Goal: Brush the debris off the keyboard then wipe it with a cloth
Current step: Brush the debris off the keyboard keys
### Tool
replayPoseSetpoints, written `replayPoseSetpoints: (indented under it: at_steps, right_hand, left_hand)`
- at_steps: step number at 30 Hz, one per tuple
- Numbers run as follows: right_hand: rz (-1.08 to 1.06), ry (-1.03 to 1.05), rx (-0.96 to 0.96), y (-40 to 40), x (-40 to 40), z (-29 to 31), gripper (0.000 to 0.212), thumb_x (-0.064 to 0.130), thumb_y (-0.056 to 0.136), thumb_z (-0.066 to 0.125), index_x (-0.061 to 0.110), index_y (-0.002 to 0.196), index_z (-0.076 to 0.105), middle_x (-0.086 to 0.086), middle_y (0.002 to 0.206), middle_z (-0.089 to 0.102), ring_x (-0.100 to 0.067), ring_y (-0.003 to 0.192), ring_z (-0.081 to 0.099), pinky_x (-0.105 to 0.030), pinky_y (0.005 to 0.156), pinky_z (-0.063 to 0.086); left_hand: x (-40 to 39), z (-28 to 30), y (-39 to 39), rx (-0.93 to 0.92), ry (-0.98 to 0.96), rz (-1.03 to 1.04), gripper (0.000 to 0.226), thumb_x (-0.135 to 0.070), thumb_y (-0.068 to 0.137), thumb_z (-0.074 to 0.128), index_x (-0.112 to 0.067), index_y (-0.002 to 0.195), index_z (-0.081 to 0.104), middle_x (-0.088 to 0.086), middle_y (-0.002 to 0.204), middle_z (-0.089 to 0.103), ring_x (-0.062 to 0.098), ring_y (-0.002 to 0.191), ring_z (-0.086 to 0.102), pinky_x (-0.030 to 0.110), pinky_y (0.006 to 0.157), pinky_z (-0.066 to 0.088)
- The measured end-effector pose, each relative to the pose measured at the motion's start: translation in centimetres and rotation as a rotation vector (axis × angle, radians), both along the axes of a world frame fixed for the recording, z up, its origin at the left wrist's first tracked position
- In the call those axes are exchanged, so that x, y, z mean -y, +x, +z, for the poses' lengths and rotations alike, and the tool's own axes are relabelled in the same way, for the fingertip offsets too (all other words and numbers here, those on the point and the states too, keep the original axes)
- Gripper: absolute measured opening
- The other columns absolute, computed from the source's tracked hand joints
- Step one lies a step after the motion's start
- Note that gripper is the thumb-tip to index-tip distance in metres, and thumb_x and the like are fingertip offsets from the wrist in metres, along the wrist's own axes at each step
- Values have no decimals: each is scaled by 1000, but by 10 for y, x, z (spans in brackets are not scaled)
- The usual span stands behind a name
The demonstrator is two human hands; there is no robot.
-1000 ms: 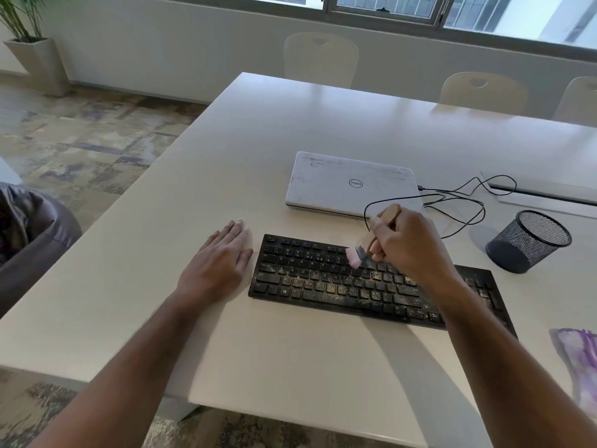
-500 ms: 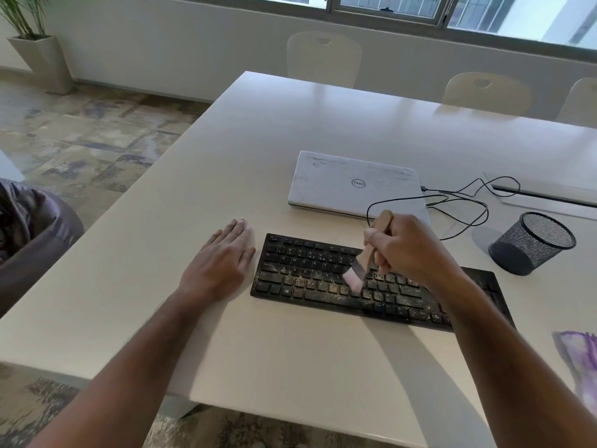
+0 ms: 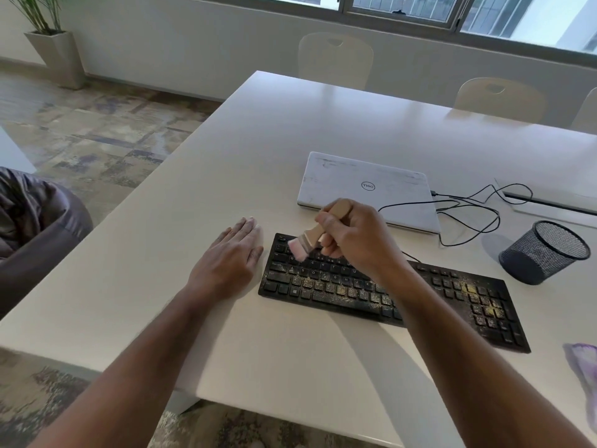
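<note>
A black keyboard (image 3: pixel 458 299) lies on the white table (image 3: pixel 200 205), speckled with yellowish debris across its middle and right keys. My right hand (image 3: pixel 358 240) grips a small wooden brush (image 3: pixel 311 237) by the handle. Its pink bristles sit over the keyboard's top-left keys. My left hand (image 3: pixel 232 260) lies flat on the table, palm down, fingers together, just left of the keyboard's left edge. A purple-and-white cloth (image 3: pixel 584 363) lies at the table's right edge, partly cut off.
A closed white laptop (image 3: pixel 365 185) lies behind the keyboard, with black cables (image 3: pixel 468 215) looping to its right. A black mesh cup (image 3: pixel 542 253) stands at the right. Chairs (image 3: pixel 336 59) line the far side. A dark beanbag (image 3: pixel 35 227) is on the floor at left.
My right hand has carried the brush leftward and away from me, from the keyboard's middle rows to its top-left corner. My left hand has stayed put.
</note>
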State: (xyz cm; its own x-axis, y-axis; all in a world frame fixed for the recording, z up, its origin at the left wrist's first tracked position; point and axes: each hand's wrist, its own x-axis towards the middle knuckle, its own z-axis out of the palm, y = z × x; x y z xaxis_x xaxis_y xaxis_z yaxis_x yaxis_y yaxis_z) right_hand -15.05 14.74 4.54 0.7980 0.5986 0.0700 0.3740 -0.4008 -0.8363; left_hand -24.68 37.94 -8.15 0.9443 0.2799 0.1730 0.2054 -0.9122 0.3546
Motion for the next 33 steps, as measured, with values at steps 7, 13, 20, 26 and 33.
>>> replayPoseSetpoints:
  at_steps: [7,13,20,26,33]
  right_hand:
    - [-29,-23,50,-9,-49,-3,15,19,106,61,10,98,70,-4,73,76,-15,61,76,-41,71,67]
    - [26,-207,125,-20,-67,-3,23,13,96,60,0,80,69,-12,65,74,-30,61,75,-51,66,64]
    - [85,-208,178,-15,-64,10,20,18,105,60,10,88,67,3,64,72,-18,66,74,-46,78,64]
    - [247,-237,106,-17,-60,18,20,20,105,62,9,89,69,-7,71,75,-22,63,75,-52,73,63]
    - [332,-418,182,-4,-47,27,20,24,104,64,13,88,69,-4,79,73,-29,77,70,-53,80,59]
  left_hand:
    - [0,-1,0,14,0,-4,56,-34,108,34,-13,160,27,-1,168,20,6,155,7,27,126,5]
    - [0,0,-1,5,-6,-9,62,-39,104,24,-12,160,27,1,168,19,7,155,7,29,126,5]
    - [-1,-3,0,33,4,-11,56,-33,107,32,-12,159,29,2,168,21,8,155,8,27,126,5]
    - [-1,-3,0,36,-10,-15,56,-32,107,30,-13,159,30,2,168,21,8,156,8,29,127,5]
    - [-2,-2,0,30,2,-19,56,-34,108,32,-14,160,27,0,168,19,8,156,7,26,125,3]
